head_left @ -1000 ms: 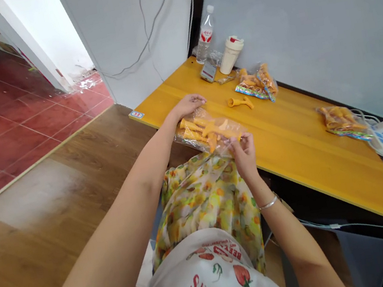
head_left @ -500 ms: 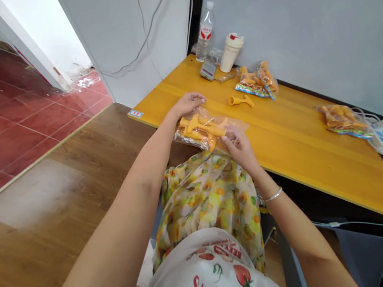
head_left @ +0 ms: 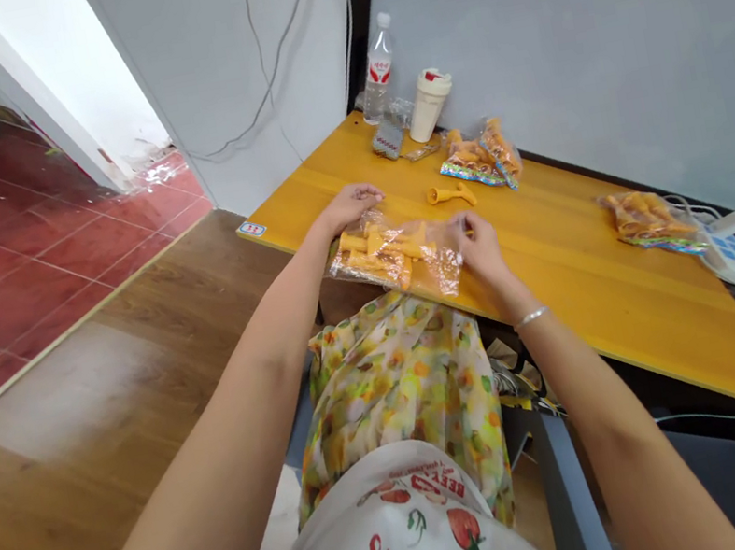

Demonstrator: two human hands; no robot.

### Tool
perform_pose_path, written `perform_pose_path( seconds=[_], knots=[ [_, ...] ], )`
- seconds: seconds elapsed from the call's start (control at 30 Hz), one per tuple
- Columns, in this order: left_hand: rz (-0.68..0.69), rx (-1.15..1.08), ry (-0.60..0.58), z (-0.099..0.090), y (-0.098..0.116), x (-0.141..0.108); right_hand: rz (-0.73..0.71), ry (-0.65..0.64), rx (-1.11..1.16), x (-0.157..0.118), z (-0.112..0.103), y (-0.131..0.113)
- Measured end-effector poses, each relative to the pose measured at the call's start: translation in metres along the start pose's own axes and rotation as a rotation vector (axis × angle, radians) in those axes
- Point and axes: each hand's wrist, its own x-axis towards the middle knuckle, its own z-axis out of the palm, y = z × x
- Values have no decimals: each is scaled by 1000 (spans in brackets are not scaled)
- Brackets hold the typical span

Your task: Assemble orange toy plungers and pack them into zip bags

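A clear plastic bag with several orange plastic pieces inside lies at the near edge of the orange table, partly over the edge. At its upper left side is my left hand, fingers curled together by the bag's edge; what they pinch is too small to make out. My right hand is closed on the bag's right end. One loose orange piece rests on the table behind the bag, between and beyond my hands.
Bags of orange pieces lie at the back, near a white cup, a bottle and a small grey device. Farther right are another filled bag, a power strip and cables.
My right hand has moved right, from over the orange pieces to the bag's end. The bag now looks stretched out flatter to the right. The view has shifted slightly.
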Motion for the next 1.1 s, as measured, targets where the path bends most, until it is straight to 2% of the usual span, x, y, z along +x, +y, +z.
perform_pose_path(
  seconds=[0.13,0.27,0.37,0.43,0.53,0.6,0.63,0.7,0.8,0.87,0.97,1.1],
  knots=[
    [4,9,13,2,1,-2,46,27,-184,58,5,19],
    [1,-12,6,2,0,-3,72,-141,-368,82,10,11],
    [6,-28,17,3,-1,-2,59,-264,-608,75,8,-3],
    [16,-24,18,3,-3,-1,54,-282,-790,62,2,-8],
    [25,-27,15,2,-5,1,66,-293,-928,44,-17,-6],
    [33,-28,21,1,-5,3,52,-273,-922,37,-34,1],
    [38,-26,26,1,-5,3,48,-239,-861,34,-44,6],
    [43,-20,37,1,-4,2,72,-117,-599,27,-63,15],
    [41,-28,39,2,-2,0,166,105,-3,6,-90,19],
    [41,-34,36,2,0,-1,216,179,345,-15,-102,15],
    [35,-38,36,2,0,-1,314,185,627,-44,-109,7],
    [15,-68,27,2,-1,-1,426,117,765,-63,-97,1]
  ],
)
